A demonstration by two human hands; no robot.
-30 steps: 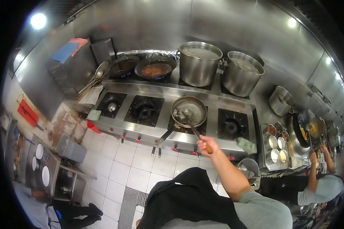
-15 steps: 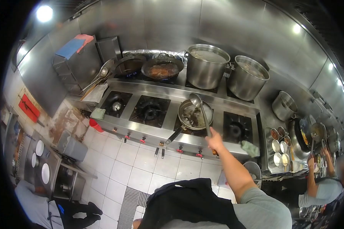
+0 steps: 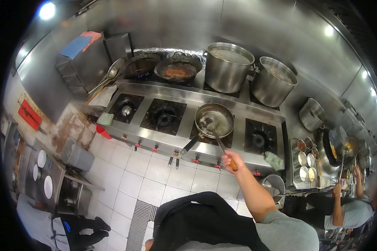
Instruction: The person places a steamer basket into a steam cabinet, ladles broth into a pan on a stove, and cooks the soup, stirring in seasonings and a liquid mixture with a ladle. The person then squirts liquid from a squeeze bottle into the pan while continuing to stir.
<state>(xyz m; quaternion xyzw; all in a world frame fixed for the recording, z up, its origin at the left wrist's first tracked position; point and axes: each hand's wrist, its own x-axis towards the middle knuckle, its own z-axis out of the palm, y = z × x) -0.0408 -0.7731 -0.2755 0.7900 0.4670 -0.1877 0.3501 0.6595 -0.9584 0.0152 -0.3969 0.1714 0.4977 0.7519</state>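
My right hand (image 3: pixel 232 162) is closed round the wooden handle of a metal ladle (image 3: pixel 220 144). The ladle's bowl end rests down in the pale, bubbling contents of a frying pan (image 3: pixel 198 113), which sits on the third front burner from the left. The pan's black handle (image 3: pixel 190 144) points down and left over the stove's front edge, with no hand on it. My left hand is not visible; black cloth covers the lower middle of the view.
Two tall pots (image 3: pixel 227 69) (image 3: pixel 274 83) and a wok with reddish food (image 3: pixel 178 69) stand along the back. A green cloth (image 3: pixel 274 160) lies at the stove's front right. One person (image 3: pixel 351 211) works at right, another (image 3: pixel 40 217) at lower left.
The ladle, raised over the pan's far rim half a second ago, is back down inside the pan. My right hand has come down and slightly left with it.
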